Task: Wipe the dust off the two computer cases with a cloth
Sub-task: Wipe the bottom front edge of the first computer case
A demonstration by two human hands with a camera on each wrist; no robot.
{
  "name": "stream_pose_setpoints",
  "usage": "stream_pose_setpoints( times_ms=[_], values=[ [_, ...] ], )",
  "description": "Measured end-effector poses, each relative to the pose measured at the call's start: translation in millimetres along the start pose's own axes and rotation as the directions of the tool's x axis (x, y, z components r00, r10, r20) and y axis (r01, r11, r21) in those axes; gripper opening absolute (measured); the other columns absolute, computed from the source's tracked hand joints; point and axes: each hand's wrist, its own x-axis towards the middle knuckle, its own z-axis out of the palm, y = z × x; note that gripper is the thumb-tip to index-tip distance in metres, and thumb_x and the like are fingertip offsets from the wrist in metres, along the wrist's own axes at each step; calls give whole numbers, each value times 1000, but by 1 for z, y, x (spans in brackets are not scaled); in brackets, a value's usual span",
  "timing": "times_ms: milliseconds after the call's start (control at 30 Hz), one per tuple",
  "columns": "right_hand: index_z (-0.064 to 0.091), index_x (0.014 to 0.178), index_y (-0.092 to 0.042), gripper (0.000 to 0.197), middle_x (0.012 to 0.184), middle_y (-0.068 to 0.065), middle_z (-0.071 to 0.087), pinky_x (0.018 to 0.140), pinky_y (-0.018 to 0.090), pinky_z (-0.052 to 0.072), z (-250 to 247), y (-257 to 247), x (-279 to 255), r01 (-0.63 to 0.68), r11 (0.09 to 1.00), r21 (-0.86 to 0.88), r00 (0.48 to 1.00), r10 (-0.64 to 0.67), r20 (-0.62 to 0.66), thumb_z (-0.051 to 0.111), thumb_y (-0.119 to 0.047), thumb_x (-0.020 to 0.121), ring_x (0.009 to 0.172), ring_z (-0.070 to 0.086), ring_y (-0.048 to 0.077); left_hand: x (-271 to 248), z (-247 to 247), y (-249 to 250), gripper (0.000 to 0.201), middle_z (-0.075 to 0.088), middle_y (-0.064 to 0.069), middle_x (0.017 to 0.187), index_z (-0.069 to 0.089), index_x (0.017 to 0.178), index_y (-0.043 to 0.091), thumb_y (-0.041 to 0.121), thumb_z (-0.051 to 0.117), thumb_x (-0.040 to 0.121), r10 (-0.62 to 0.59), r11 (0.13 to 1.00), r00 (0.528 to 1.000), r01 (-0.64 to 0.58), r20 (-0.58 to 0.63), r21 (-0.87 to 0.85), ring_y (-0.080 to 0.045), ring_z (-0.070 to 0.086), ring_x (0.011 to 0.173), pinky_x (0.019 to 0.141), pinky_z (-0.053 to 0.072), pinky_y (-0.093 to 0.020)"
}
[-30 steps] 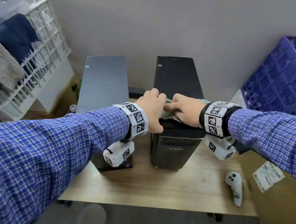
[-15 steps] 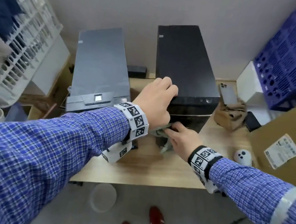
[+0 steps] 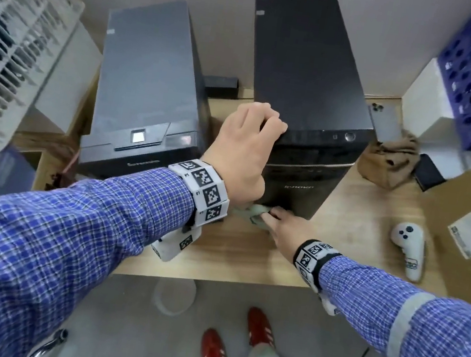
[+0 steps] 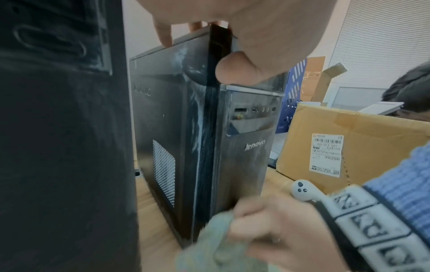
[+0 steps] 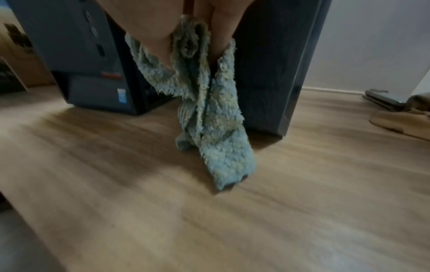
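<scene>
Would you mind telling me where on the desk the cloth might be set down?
The desk is bare along its near edge, in front of both cases and left of the white controller. It is crowded right of the black case, with a brown cloth, phone and cardboard box.

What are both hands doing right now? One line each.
Left hand: grips the top front corner of the right computer case, thumb on its front.
Right hand: holds the cloth near the base of that case's front.

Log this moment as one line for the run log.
left hand: grips right case top corner | right hand: holds cloth at case's lower front | left case: untouched
</scene>
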Motion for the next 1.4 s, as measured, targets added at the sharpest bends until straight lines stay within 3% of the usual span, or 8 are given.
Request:
stream_pose_setpoints(
  times_ms=[100, 233, 667, 833, 1000, 1200, 1300, 1400],
  values=[
    [65, 110, -12, 44, 105, 13, 62, 46, 32, 52, -26, 6, -11, 128, 991, 50, 932, -103, -348, 75, -7, 68, 67, 62, 33, 0, 5, 0, 77, 44, -17, 131, 44, 127, 6, 8, 50, 50, 18, 1000, 1000, -18, -12, 1, -42, 38, 132, 110, 35, -54],
    [59, 119, -12, 33, 109, 9, 59, 54, 34, 55, -70, 18, -20, 252, 962, 102, 791, -143, -595, 59, -12, 86, 75, 63, 31, 0, 11, 0, 78, 43, -17, 131, 38, 127, 9, 11, 48, 50, 38, 999, 999, -38, -34, 3, -43, 37, 133, 110, 34, -57],
    [64, 109, -20, 25, 108, 0, 63, 55, 35, 55, -51, 59, -40, 145, 956, 255, 878, -6, -478, 50, -22, 89, 75, 66, 29, -2, 24, -4, 77, 34, -13, 133, 40, 128, 6, 3, 51, 52, 66, 998, 992, -64, -105, 20, -42, 32, 135, 113, 29, -56],
    [69, 110, -12, 40, 113, 0, 62, 66, 28, 54, -64, 60, -43, 144, 949, 282, 817, 47, -575, 62, 1, 72, 87, 62, 21, -3, 26, -5, 76, 35, -15, 134, 39, 129, 5, 3, 49, 54, 64, 998, 990, -64, -126, 4, -42, 32, 135, 114, 28, -57],
    [67, 104, -14, 41, 109, -5, 60, 72, 19, 47, -39, 59, -40, 32, 901, 433, 854, 200, -480, 69, 5, 68, 85, 60, 16, -2, 32, -6, 74, 32, -10, 134, 37, 128, 7, 2, 47, 55, 82, 996, 981, -88, -177, -25, -42, 33, 134, 113, 30, -56],
    [67, 95, -13, 22, 91, 1, 64, 72, 23, 46, 17, 44, -24, -372, 703, 607, 825, 550, -132, 73, -9, 74, 79, 61, 21, -1, 39, -6, 74, 29, -7, 135, 36, 128, 9, 1, 45, 55, 64, 996, 970, -78, -235, -49, -40, 30, 135, 118, 23, -45],
    [63, 91, -14, 13, 81, 2, 62, 71, 26, 47, 30, 33, -13, -582, 415, 700, 654, 750, 99, 62, -11, 79, 77, 59, 22, -2, 41, -5, 75, 28, -6, 136, 35, 128, 11, 0, 46, 54, 45, 996, 968, -63, -248, -64, -40, 29, 136, 117, 23, -45],
    [60, 86, -10, 12, 78, 6, 60, 67, 20, 42, 23, 16, 1, -585, 80, 807, 468, 846, 254, 50, -4, 82, 77, 58, 29, -2, 41, -4, 76, 28, -6, 136, 34, 128, 11, 1, 48, 53, 49, 996, 966, -66, -255, -60, -40, 28, 136, 116, 25, -48]
  ],
)
